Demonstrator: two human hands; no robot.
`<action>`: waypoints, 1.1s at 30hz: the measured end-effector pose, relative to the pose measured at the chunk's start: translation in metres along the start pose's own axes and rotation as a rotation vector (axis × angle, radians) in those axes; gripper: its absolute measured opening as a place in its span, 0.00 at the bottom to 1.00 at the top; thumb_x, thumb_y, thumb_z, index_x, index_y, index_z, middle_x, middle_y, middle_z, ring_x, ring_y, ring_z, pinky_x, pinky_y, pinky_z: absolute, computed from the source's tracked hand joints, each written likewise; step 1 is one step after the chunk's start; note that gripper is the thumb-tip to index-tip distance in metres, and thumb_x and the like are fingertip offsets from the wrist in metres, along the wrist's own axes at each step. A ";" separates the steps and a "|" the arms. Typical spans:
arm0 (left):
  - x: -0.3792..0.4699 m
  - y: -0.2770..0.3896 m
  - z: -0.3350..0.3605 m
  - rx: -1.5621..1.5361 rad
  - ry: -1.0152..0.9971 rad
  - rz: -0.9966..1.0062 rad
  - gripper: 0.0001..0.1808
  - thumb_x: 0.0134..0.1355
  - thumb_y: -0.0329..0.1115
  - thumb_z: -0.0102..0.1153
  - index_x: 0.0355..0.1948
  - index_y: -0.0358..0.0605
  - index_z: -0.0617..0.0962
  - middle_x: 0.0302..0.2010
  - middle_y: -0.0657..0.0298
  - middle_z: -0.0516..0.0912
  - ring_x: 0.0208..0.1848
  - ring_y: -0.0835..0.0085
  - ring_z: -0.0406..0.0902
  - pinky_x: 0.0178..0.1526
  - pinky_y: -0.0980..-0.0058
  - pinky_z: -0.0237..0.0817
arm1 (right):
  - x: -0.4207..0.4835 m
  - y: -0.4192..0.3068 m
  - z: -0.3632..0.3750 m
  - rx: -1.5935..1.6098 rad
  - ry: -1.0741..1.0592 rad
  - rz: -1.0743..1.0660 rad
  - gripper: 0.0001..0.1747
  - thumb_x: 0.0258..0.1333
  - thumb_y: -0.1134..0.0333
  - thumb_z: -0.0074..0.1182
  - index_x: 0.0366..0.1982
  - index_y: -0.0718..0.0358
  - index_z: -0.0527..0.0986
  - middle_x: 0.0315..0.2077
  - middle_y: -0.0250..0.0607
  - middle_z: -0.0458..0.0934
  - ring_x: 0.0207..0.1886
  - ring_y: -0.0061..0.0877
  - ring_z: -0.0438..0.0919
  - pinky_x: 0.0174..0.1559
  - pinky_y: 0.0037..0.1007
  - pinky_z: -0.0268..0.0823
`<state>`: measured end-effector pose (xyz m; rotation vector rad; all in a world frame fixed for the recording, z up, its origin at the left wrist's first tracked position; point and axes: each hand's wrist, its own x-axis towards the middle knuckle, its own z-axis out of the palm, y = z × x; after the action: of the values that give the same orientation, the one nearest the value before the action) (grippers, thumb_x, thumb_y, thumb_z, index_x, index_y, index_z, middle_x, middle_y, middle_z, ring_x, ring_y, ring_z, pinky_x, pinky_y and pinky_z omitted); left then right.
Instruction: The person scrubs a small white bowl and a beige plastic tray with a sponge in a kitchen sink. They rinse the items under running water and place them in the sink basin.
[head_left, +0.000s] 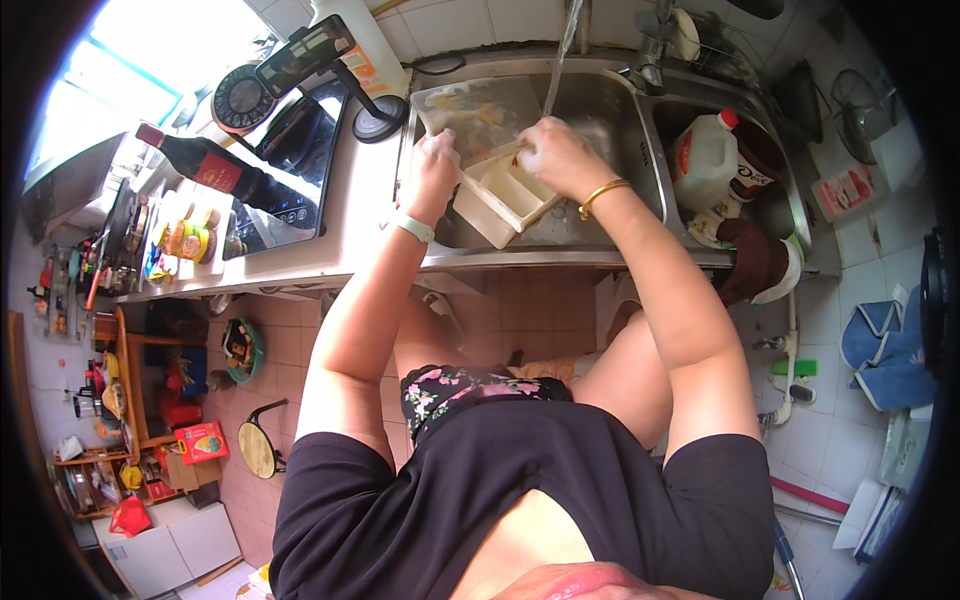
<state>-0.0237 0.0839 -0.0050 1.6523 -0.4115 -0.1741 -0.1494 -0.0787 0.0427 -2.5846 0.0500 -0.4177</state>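
Observation:
A cream plastic divided tray (480, 214) is tilted in the left basin of a steel sink (619, 142). My left hand (433, 169), with white suds on its fingers, grips the tray's left side. My right hand (561, 156), also sudsy, is closed on the far right rim, with brownish stains beside the fingers. Behind the tray lies a translucent plastic panel or container (480, 105) with orange and yellowish patches; its full shape is hidden. A stream of water (564, 52) falls just behind my right hand.
The right basin holds a milky plastic jug (709, 161) with a red cap and a brown Dove tub (756, 165). A dark brown cloth (752, 259) hangs over its front edge. Left stand a phone on a stand (306, 56), an induction cooktop (281, 217) and a dark bottle (225, 176).

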 end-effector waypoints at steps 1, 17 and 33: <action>0.004 -0.010 -0.007 0.025 -0.003 0.036 0.14 0.67 0.39 0.47 0.27 0.43 0.76 0.22 0.69 0.71 0.24 0.79 0.64 0.28 0.75 0.58 | 0.003 0.007 -0.002 -0.024 0.002 0.072 0.16 0.55 0.61 0.52 0.39 0.63 0.81 0.42 0.51 0.79 0.50 0.43 0.76 0.55 0.38 0.68; 0.010 -0.030 -0.041 -0.421 -0.078 -0.286 0.27 0.70 0.50 0.47 0.59 0.38 0.71 0.49 0.54 0.79 0.47 0.66 0.78 0.51 0.66 0.72 | -0.008 0.125 0.006 0.780 -0.143 0.755 0.32 0.60 0.44 0.51 0.56 0.60 0.74 0.49 0.39 0.78 0.52 0.30 0.75 0.56 0.35 0.66; 0.045 -0.035 0.007 -0.348 -0.092 -0.515 0.25 0.73 0.49 0.41 0.57 0.37 0.73 0.47 0.53 0.80 0.44 0.63 0.80 0.46 0.62 0.76 | -0.014 0.101 -0.043 -0.199 0.005 0.555 0.16 0.45 0.66 0.52 0.32 0.71 0.81 0.36 0.65 0.78 0.44 0.53 0.79 0.49 0.41 0.72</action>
<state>0.0213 0.0633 -0.0344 1.3777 -0.0105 -0.6701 -0.1713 -0.1859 0.0239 -2.6112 0.8244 -0.2161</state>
